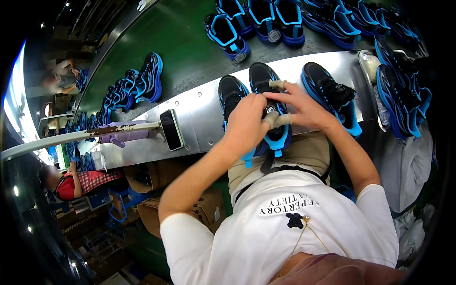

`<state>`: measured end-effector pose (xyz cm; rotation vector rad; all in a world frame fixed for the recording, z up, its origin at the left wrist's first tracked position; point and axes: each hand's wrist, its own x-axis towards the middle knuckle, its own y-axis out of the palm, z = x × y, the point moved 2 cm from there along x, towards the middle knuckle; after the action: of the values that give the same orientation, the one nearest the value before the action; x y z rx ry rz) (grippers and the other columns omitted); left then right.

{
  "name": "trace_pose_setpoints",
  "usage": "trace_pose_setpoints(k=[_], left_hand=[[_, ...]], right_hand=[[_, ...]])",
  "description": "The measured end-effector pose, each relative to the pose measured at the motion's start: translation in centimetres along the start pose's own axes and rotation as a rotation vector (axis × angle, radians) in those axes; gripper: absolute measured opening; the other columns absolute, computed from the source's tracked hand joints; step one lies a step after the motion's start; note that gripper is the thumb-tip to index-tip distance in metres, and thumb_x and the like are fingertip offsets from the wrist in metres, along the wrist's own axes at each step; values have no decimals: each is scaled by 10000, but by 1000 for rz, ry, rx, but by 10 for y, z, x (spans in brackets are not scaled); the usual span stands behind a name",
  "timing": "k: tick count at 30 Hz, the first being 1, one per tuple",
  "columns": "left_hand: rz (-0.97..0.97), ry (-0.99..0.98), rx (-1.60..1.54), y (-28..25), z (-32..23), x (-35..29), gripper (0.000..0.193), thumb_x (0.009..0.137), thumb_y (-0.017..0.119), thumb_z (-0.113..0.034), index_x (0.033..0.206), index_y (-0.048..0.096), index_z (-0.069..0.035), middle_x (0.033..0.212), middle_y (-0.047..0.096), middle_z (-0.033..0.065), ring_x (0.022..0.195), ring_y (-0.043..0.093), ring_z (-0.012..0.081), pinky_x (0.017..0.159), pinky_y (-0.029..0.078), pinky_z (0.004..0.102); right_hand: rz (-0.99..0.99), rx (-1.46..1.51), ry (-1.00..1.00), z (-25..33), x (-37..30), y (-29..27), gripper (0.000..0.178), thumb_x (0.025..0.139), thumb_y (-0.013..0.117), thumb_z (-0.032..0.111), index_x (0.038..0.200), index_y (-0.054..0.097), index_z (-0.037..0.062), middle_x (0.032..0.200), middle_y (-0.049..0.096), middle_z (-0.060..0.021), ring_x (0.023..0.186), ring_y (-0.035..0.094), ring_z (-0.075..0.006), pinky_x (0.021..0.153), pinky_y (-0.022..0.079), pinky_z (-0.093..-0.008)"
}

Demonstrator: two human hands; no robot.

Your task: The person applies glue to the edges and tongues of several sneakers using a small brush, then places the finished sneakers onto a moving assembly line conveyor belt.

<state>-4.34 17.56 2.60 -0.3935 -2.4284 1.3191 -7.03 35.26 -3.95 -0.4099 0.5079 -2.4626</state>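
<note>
Head view, left hand (248,118) curled, cannot tell its grip; right hand (306,108) spread; both at a black-and-blue shoe (261,74)

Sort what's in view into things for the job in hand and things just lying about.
Job in hand, apparently:
black-and-blue sneaker under the left hand and right hand
matching sneaker on its left
matching sneaker on its right
beige finger covers

Seemingly just lying about:
smartphone
lavender handled bottle

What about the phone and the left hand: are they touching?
Apart: the head view shows bare metal between the phone and the left hand.
</note>
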Motion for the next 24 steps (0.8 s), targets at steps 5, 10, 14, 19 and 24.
trace_pose_setpoints(k=[5, 10, 14, 19, 24], left_hand=[[274, -1022, -1146, 10, -24, -69, 256, 955, 548, -182, 1119, 543, 14, 1087, 611, 145, 793, 617, 183, 512, 455, 279], [82, -1042, -1625, 26, -30, -66, 374, 973, 476, -139, 1298, 433, 40, 1266, 502, 162, 883, 641, 243, 535, 486, 283], [99, -929, -1766, 45, -28, -64, 392, 964, 447, -115, 1327, 412, 27, 1318, 456, 127, 959, 644, 260, 574, 507, 287], [164, -907, -1751, 37, -20, -68, 396, 960, 502, -128, 1311, 433, 41, 1208, 549, 160, 919, 667, 252, 565, 535, 264], [-153, -368, -423, -20, -1, -59, 184, 861, 639, -74, 1038, 684, -54, 1027, 615, 76, 759, 589, 142, 605, 470, 239]], right_hand=[[133, 8, -114, 21, 9, -5, 438, 749, 743, 195, 1177, 667, 136, 1010, 540, -96, 1015, 499, -277, 894, 411, -362], [11, -169, 41, 34, 10, -8, 401, 706, 767, 203, 1092, 694, 121, 852, 525, -87, 864, 525, -251, 745, 440, -356], [16, -100, 133, 30, 7, -5, 368, 703, 777, 209, 1050, 709, 107, 841, 495, -75, 841, 515, -229, 730, 432, -330], [-59, -190, 193, 37, 8, 3, 293, 704, 782, 219, 954, 719, 81, 896, 552, -98, 901, 527, -263, 790, 432, -345], [-48, -52, 212, 31, 24, -17, 337, 794, 739, 220, 1107, 681, 108, 1003, 569, -57, 954, 556, -187, 828, 440, -302]])
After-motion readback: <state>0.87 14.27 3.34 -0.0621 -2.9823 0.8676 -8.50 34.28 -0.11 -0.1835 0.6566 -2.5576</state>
